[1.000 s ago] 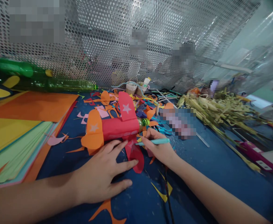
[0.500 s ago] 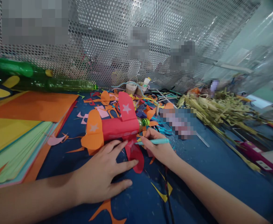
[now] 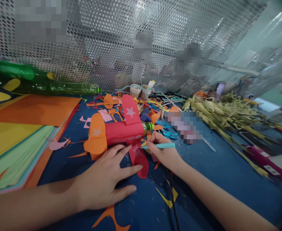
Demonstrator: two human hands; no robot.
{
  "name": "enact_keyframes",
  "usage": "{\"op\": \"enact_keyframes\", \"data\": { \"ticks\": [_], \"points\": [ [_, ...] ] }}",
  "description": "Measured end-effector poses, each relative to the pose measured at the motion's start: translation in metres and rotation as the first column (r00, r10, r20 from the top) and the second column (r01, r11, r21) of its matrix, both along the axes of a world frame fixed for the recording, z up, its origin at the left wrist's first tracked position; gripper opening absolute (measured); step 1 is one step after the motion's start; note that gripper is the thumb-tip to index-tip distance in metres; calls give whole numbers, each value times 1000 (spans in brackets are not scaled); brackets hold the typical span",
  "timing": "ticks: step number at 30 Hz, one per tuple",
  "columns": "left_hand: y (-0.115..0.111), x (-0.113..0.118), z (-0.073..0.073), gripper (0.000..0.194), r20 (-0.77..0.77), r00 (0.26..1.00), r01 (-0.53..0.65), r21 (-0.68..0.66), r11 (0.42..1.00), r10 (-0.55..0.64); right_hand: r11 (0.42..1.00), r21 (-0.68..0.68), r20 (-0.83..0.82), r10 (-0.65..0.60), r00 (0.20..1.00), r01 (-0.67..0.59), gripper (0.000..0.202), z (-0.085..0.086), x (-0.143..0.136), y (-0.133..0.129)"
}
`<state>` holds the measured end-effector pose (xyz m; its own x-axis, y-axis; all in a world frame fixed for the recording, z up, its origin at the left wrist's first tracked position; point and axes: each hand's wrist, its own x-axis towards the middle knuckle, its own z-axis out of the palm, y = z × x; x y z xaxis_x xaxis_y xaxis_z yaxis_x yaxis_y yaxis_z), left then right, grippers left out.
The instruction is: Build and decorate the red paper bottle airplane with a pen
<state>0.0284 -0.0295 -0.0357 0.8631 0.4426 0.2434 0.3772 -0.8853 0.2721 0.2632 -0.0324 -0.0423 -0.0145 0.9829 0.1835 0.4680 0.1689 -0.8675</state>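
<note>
A toy plane, made of a bottle wrapped in red paper, lies on the blue table with its green cap to the right. Silver stars mark its far red wing and orange tail. My left hand lies with spread fingers over the plane's near side, fingertips on the near red wing. In a pinch, my right hand holds a light blue pen. Its tip points at the star on the near wing; whether it touches I cannot tell.
Coloured paper sheets are stacked at left, below green bottles. Paper scraps and two small cups lie beyond the plane. Dried husks and a magenta glue gun are at right. A perforated metal screen stands behind.
The pen tip has shifted very slightly to the right over the near wing. My left hand and the plane hold still.
</note>
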Motion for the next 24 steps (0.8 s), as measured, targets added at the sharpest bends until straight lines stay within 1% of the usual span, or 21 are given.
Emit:
{"op": "enact_keyframes", "data": {
  "ticks": [5, 12, 18, 24],
  "points": [
    [0, 0, 0, 46, -26, 1000, 1, -4, 1000, -1, 999, -34, -11, 4, 1000, -4, 24, -1, 0, -1],
    [-1, 1, 0, 45, 11, 1000, -4, -7, 1000, 4, 999, -34, -18, 11, 1000, -12, 24, -3, 1, 0],
    [-1, 1, -3, 47, -15, 999, -30, -34, 999, 29, 1000, -15, 10, -5, 1000, 5, 23, -1, 1, 1],
    [-1, 1, -3, 47, -39, 999, -30, -42, 999, 28, 999, -13, 11, 32, 999, -32, 24, -1, 1, 1]
  ]
}}
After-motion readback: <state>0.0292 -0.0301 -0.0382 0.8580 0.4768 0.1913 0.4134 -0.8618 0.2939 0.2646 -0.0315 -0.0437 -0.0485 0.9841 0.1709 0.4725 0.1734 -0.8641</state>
